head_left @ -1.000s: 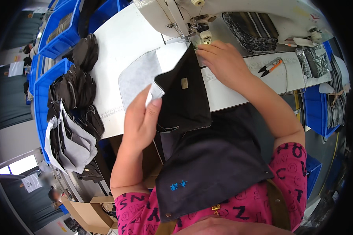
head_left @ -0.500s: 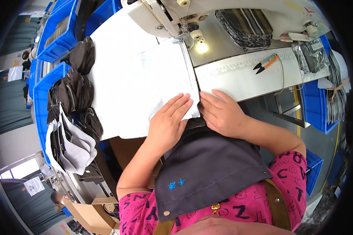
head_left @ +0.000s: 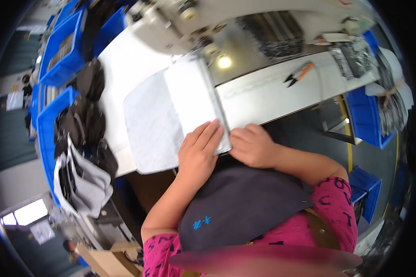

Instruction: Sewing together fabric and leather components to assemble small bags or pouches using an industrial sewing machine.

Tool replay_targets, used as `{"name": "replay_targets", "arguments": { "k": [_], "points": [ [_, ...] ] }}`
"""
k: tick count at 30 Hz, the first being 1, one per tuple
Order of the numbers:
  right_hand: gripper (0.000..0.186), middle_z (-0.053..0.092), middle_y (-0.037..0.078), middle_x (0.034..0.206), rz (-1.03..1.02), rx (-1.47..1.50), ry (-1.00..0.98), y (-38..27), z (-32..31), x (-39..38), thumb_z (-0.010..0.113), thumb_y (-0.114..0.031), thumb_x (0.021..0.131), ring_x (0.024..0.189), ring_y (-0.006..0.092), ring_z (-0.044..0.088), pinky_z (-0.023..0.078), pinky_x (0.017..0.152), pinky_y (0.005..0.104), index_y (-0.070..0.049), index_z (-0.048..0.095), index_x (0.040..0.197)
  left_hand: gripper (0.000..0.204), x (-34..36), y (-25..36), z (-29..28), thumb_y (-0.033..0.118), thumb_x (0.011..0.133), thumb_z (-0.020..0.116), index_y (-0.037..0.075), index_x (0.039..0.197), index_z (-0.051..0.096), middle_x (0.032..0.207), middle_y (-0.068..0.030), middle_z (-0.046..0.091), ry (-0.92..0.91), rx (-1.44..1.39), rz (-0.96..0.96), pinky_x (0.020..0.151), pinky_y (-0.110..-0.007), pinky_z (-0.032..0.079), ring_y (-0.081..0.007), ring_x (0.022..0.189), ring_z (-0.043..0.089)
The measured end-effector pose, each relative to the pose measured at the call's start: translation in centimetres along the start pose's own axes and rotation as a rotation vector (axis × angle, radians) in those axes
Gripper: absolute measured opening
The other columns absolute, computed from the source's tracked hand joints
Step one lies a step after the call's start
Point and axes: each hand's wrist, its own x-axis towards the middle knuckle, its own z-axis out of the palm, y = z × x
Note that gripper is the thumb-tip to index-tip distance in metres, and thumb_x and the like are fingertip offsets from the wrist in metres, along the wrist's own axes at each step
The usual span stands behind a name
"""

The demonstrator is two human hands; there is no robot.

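Observation:
A pale fabric panel (head_left: 152,122) with a brighter white strip (head_left: 192,94) along its right side lies on the table, its far end under the head of the sewing machine (head_left: 164,30). My left hand (head_left: 198,150) rests open on the near right corner, fingers stretched flat over the cloth. At that corner's right edge, my right hand (head_left: 252,145) is closed with curled fingers, gripping the panel's edge; the fingertips are partly hidden. Motion blurs the area around the needle.
Black-and-orange thread snips (head_left: 299,74) lie on the white ledge at right. Wrapped striped pieces (head_left: 275,34) sit behind the machine's lamp. Dark pouches (head_left: 81,115) and grey-lined pieces (head_left: 83,177) fill the left side beside blue bins (head_left: 46,134). Another blue bin (head_left: 363,115) hangs at right.
My right hand has gone from flat, stretched fingers to a curled grip at the panel's edge. My left hand stays flat on the cloth. The whole view has shifted somewhat.

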Motion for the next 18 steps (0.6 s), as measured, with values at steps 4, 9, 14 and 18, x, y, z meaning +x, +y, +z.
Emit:
{"name": "replay_targets", "arguments": {
  "k": [4, 9, 14, 18],
  "points": [
    [0.018, 0.064, 0.008, 0.099, 0.009, 0.041, 0.020, 0.8, -1.3, 0.6, 0.066, -0.018, 0.076, 0.101, 0.0232, 0.061, 0.047, 0.076, 0.0373, -0.007, 0.067, 0.090, 0.065, 0.0, -0.3, 0.7, -0.008, 0.062, 0.072, 0.005, 0.125, 0.071, 0.135, -0.0095, 0.068, 0.037, 0.011, -0.018, 0.102, -0.040, 0.054, -0.0306, 0.123, 0.064],
    [0.035, 0.069, 0.007, 0.109, 0.269, -0.065, 0.502, 7.2, -6.9, 0.9, 0.072, 0.001, 0.078, 0.097, 0.0291, 0.065, 0.052, 0.082, 0.0421, -0.009, 0.073, 0.112, 0.064, -0.5, -0.4, 1.8, -0.008, 0.063, 0.073, 0.006, 0.125, 0.071, 0.134, -0.0095, 0.068, 0.069, 0.056, 0.032, 0.103, -0.041, 0.053, -0.0316, 0.122, 0.064],
    [0.026, 0.065, 0.005, 0.111, 0.748, 0.283, 1.424, 17.2, -13.8, 0.8, 0.060, 0.000, 0.095, 0.093, 0.0140, 0.059, 0.050, 0.085, 0.0303, -0.005, 0.065, 0.120, 0.066, -0.3, 0.0, 1.6, -0.008, 0.066, 0.074, 0.008, 0.129, 0.069, 0.136, -0.0097, 0.067, 0.054, 0.097, 0.019, 0.104, -0.042, 0.052, -0.0330, 0.124, 0.062],
    [0.029, 0.064, 0.006, 0.113, 0.783, 0.147, 1.501, 20.8, -16.4, -1.2, 0.056, -0.001, 0.097, 0.096, 0.0125, 0.059, 0.049, 0.088, 0.0283, -0.005, 0.064, 0.124, 0.072, 0.5, 1.7, -1.8, 0.010, 0.072, 0.083, 0.011, 0.141, 0.061, 0.147, -0.0107, 0.058, -0.200, 0.120, 0.025, 0.106, -0.051, 0.047, -0.0349, 0.134, 0.055]
  ]
}}
